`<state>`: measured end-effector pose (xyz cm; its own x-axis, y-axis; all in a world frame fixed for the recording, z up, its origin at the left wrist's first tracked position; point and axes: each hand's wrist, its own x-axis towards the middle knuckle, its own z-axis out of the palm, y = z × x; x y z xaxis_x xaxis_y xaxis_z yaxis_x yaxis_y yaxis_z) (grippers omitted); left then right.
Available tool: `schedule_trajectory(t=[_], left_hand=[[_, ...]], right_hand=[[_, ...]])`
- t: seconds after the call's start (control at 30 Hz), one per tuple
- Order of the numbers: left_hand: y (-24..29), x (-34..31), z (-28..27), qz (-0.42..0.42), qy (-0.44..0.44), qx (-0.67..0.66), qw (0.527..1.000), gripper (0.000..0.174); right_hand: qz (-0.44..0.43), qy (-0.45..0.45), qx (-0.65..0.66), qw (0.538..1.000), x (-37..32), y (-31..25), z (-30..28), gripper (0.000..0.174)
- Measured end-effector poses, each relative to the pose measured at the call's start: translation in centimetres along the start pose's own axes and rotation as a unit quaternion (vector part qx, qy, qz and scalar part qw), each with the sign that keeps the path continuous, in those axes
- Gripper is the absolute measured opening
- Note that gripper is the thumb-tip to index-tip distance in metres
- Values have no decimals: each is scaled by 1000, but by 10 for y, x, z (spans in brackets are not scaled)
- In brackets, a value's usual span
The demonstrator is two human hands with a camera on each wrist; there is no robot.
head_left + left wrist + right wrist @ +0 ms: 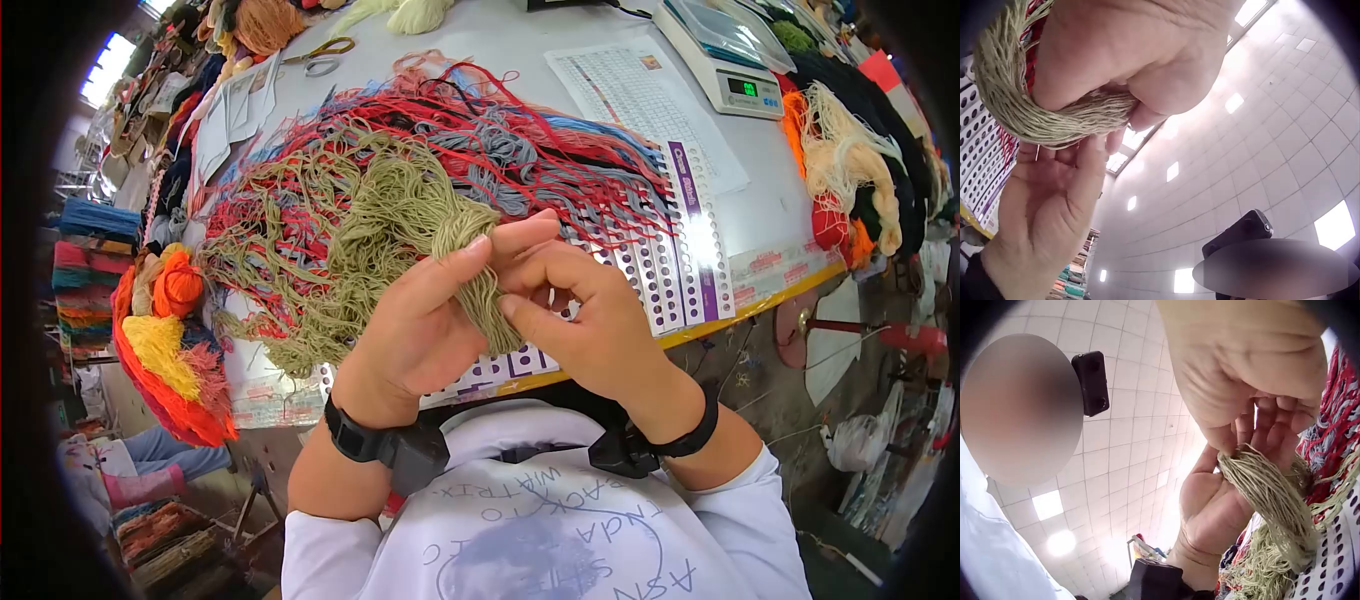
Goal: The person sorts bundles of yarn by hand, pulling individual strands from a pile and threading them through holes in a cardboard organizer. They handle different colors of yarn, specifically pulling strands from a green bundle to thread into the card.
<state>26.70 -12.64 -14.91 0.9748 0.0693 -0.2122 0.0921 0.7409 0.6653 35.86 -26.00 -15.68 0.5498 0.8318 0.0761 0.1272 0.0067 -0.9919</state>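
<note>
Both hands are together around one bundle of yarn: the left hand holds it between thumb and fingers, and the right hand pinches strands of it just beside. That olive-green yarn bends down between the palms at the centre of the frame, its loose, tangled length spreading to the left across the counter. Under and behind it lie red, grey and blue strands, reaching right over white punched cards with purple print. Beyond these, printed sheets lie at the upper right, near a scale with a lit green display. Scissors with yellowish handles lie at the upper left. Orange and yellow yarn hangs over the counter's left side, and cream yarn lies at the upper right, beside the scale
</note>
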Motion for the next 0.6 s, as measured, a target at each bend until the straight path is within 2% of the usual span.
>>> schedule_trajectory(t=[0.07, 0.2, 0.27, 0.47, 0.53, 0.6], left_hand=[[0, -4, -2, 9, 11, -5, 1000, 56], [3, -8, -5, 9, 6, 8, 1000, 55], [6, -8, -5, 5, -5, -8, 1000, 55], [7, -15, -13, 26, 44, -9, 999, 44], [10, -17, -13, 47, -3, 53, 997, 37], [12, -18, -8, 47, 18, 70, 996, 37]], right_hand=[[36, -10, 5, 999, 0, -1, 2, 6], [71, -15, 36, 997, -2, 0, -1, 8], [96, -27, 161, 982, -3, 8, 0, 8], [107, -25, 237, 965, -4, 0, 0, 9], [121, -26, 254, 959, -4, 0, 0, 10], [135, -27, 269, 953, -4, 0, 1, 10]])
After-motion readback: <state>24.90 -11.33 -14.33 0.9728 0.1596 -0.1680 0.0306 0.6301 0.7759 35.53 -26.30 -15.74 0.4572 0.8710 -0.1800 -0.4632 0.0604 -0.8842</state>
